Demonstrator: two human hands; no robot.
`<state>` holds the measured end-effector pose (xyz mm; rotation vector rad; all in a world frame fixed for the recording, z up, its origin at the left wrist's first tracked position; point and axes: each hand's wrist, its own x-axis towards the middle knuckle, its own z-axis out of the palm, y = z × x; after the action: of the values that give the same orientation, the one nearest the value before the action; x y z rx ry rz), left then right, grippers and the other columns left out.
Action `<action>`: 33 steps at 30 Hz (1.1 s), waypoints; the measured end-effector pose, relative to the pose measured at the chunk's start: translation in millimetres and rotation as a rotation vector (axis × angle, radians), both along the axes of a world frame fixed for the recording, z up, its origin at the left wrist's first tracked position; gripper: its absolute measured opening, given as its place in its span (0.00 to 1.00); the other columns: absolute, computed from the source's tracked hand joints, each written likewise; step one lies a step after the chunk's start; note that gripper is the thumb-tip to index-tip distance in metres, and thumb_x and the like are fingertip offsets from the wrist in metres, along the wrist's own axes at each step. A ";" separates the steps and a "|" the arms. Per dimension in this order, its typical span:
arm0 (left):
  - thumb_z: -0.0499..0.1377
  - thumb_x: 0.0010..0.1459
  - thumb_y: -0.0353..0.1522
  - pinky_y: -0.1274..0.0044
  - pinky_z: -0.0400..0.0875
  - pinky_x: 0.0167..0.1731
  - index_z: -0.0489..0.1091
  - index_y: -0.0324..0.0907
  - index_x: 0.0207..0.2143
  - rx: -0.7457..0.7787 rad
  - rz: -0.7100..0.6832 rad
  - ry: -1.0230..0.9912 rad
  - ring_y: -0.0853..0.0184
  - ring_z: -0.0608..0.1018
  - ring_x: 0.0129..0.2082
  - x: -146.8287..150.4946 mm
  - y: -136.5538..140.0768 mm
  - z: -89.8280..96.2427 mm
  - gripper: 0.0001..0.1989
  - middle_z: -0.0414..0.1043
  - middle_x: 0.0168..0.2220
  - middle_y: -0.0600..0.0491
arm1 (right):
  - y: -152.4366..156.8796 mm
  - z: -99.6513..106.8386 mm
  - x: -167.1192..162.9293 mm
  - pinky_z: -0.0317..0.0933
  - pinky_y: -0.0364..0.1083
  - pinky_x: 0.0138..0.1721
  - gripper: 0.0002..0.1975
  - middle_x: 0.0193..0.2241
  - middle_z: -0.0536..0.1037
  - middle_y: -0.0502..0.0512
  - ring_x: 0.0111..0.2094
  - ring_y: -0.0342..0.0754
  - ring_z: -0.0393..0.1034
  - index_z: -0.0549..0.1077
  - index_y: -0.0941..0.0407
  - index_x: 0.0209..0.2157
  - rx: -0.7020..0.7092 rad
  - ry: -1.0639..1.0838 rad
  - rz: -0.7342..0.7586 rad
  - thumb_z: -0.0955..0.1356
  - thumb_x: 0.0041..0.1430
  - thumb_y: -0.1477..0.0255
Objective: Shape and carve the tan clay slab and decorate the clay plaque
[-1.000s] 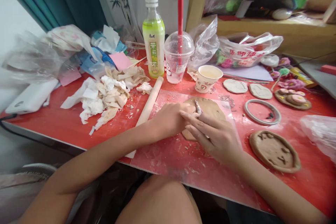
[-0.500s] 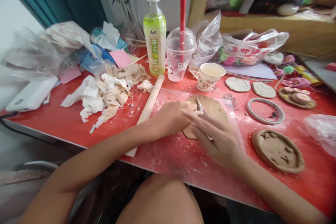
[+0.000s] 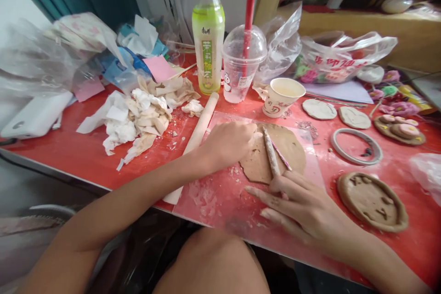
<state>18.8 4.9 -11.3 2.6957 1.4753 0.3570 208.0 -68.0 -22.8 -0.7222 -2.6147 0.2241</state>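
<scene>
My left hand (image 3: 231, 144) is closed, its curled fingers over the left edge of a flat, rolled-out slab of brown clay (image 3: 292, 147). Whatever its fingertips may hold is hidden. Across the slab lies a whitish, clay-smeared stick tool (image 3: 271, 152), with a thin pinkish stick (image 3: 280, 154) beside it. My right hand (image 3: 306, 206) is at the slab's near edge, palm down, fingers stretched and apart. Its fingers touch or cover the tool's near end. Under the slab is a clear plastic sheet (image 3: 213, 206). A wooden rolling pin (image 3: 201, 131) lies to the left.
Crumpled tissues (image 3: 138, 117) are heaped at left. Behind stand a drink bottle (image 3: 208, 41), a plastic cup (image 3: 243, 69) with a red straw and a paper cup (image 3: 283, 96). At right lie a ring (image 3: 375, 156) and a rimmed clay dish (image 3: 372, 202) on the red table (image 3: 79, 161).
My right hand has drawn back toward the lower right, away from my left hand, and its fingers have spread. The stick tool and pinkish stick now show on the clay. The view has shifted slightly.
</scene>
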 end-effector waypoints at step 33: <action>0.42 0.65 0.35 0.75 0.62 0.26 0.67 0.38 0.32 0.021 0.009 0.050 0.65 0.74 0.29 0.8 0.8 -1.5 0.17 0.72 0.29 0.50 | -8.2 -5.9 -8.0 0.57 0.46 0.32 0.16 0.25 0.67 0.52 0.28 0.44 0.60 0.74 0.58 0.47 0.011 -0.042 -0.017 0.59 0.64 0.69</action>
<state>19.6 5.7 -12.8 2.7344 1.5059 0.3100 200.1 -76.1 -28.7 -0.7524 -2.6462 0.1911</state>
